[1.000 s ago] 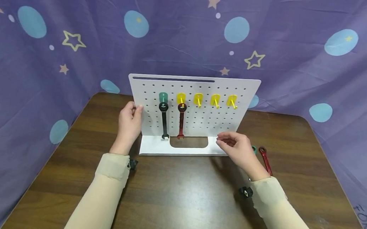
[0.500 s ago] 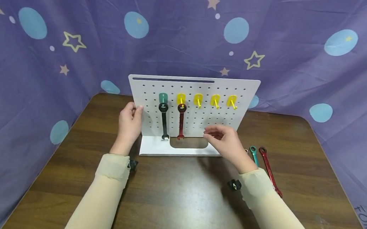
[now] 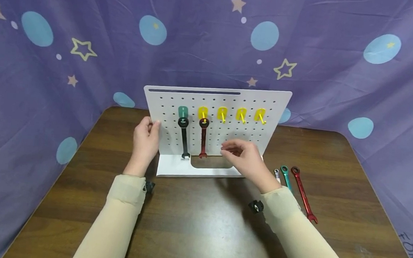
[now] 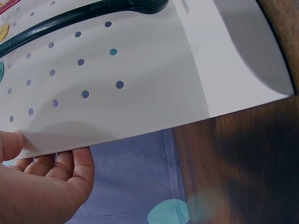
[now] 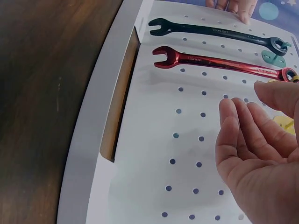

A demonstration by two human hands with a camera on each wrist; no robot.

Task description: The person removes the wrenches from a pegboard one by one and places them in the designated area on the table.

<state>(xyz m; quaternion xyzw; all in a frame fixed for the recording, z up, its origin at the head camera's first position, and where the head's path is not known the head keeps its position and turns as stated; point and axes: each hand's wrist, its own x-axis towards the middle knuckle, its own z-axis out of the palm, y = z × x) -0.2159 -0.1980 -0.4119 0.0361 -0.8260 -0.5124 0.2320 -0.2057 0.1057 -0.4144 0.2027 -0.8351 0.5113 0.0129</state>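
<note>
A white pegboard point(image 3: 171, 165) stands upright on its base. My left hand point(image 3: 146, 138) grips its left edge, thumb on the front and fingers behind, as the left wrist view also shows. From a green hook point(image 3: 183, 111) hangs a black combination wrench point(image 3: 184, 139); to its right, a red combination wrench point(image 3: 203, 140) hangs on a yellow hook point(image 3: 203, 112). My right hand point(image 3: 245, 157) hovers before the lower board, right of the red wrench, its fingers loosely bent. Nothing lies between its fingers and thumb in the right wrist view.
Three more yellow hooks, one of them the middle hook point(image 3: 241, 114), bear nothing. Right of the board, a small silver wrench point(image 3: 277, 173), a teal wrench point(image 3: 286, 176) and a second red wrench point(image 3: 303, 193) lie on the wooden table point(image 3: 200, 224). A purple curtain point(image 3: 205, 37) hangs behind.
My right hand has moved left along the lower board, uncovering the silver, teal and red wrenches on the table. The left hand keeps its grip on the board's edge.
</note>
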